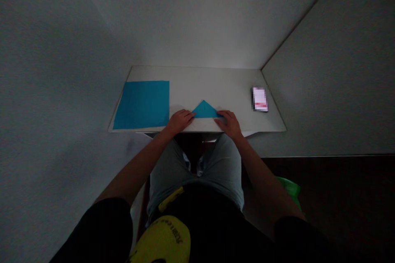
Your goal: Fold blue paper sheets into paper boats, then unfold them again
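A sheet of blue paper folded into a triangle [204,109] lies on the white tabletop, its point facing away from me and its long edge towards me. My left hand [181,120] holds the left corner, fingers together over the tip. At the opposite corner, my right hand [230,123] has its fingers on the paper, with the thumb lower and nearer to me. Both corner tips are partly hidden under the fingers. To the left, close to my left wrist, a larger blue sheet [142,104] lies flat.
The white table [212,78] is narrow and meets a pale wall at its back. A phone with a lit, blurred screen [259,99] lies near its right end. My legs are under the front edge. Something green [290,189] stands on the dark floor at right.
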Motion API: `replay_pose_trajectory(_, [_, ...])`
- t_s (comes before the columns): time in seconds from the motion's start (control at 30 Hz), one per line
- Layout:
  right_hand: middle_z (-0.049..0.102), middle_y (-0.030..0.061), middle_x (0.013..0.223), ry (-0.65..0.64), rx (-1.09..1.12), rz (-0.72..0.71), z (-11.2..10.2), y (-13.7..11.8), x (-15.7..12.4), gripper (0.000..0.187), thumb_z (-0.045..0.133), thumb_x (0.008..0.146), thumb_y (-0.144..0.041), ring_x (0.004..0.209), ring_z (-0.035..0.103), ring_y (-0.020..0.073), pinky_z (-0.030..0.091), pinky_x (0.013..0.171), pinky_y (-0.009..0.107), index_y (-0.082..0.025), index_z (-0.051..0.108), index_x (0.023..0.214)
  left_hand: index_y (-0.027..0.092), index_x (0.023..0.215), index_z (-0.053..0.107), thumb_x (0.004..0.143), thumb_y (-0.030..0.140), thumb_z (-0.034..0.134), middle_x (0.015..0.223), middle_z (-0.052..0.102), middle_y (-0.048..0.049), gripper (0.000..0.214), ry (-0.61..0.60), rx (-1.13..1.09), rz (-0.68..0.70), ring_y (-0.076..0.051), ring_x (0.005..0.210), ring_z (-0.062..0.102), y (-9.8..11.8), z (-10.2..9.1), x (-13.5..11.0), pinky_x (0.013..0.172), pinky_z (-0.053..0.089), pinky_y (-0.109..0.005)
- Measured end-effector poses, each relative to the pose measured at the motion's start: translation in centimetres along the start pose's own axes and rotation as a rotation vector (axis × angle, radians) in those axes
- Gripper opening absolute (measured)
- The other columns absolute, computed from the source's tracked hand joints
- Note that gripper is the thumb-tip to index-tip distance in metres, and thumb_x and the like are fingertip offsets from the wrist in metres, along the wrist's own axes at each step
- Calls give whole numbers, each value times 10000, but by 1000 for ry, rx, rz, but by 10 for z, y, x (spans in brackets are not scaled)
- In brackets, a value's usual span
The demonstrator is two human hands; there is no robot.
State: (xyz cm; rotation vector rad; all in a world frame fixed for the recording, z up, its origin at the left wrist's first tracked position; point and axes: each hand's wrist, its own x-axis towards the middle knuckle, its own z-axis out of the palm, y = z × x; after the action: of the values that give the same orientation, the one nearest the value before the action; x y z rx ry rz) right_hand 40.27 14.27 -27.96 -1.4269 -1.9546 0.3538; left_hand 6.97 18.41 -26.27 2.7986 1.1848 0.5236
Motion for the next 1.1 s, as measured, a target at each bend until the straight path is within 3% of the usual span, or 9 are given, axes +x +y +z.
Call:
replay_pose_trajectory(0.2, [774,175,1324,1,-22,53,3,-1,5,465,640,1097,-511,1209,704,380,567,1122,594,-213,725,1445,184,1520,703,1083,449,723,1406,756,-175,511,29,-75,-168,-335,1252,739,12,2,6,1113,612,-487])
replay_pose_trajectory(0.33, [751,185,1275,22,-23,111,5,-1,7,515,681,1068,-521,1157,709,372,591,1084,575,-199,712,1468,208,1512,711,1043,553,767,1469,715,-153,585,31,-128,-227,-328,1259,749,19,4,13,1063,633,-453])
replay_pose_trajectory(0.6, [714,160,1216,-22,48,119,3,2,7,706,825,927,-738,1054,735,338,649,998,530,-208,769,1392,186,1446,766,1079,484,747,1480,757,-146,473,27,-166,-191,-317,1286,766,21,4,16,1140,620,-475])
replay_pose_trajectory(0.77, [710,143,1176,-12,78,138,4,0,9,619,763,974,-748,1009,738,311,658,985,520,-224,816,1302,191,1393,794,1102,444,712,1433,788,-140,394,79,-197,-182,-296,1278,775,21,4,16,1141,624,-460])
replay_pose_trajectory(0.97, [698,164,1232,5,29,108,5,1,9,657,824,920,-760,1160,711,368,616,1086,578,-230,819,1308,205,1389,801,1021,476,830,1437,782,-138,458,46,-208,-182,-311,1267,775,20,4,16,1135,624,-460])
replay_pose_trajectory(1.1, [706,169,1206,-13,12,105,4,1,8,659,772,947,-795,1170,708,384,611,1090,596,-229,826,1280,203,1381,808,1039,476,812,1419,792,-133,438,40,-200,-192,-310,1259,779,20,4,17,1130,624,-458])
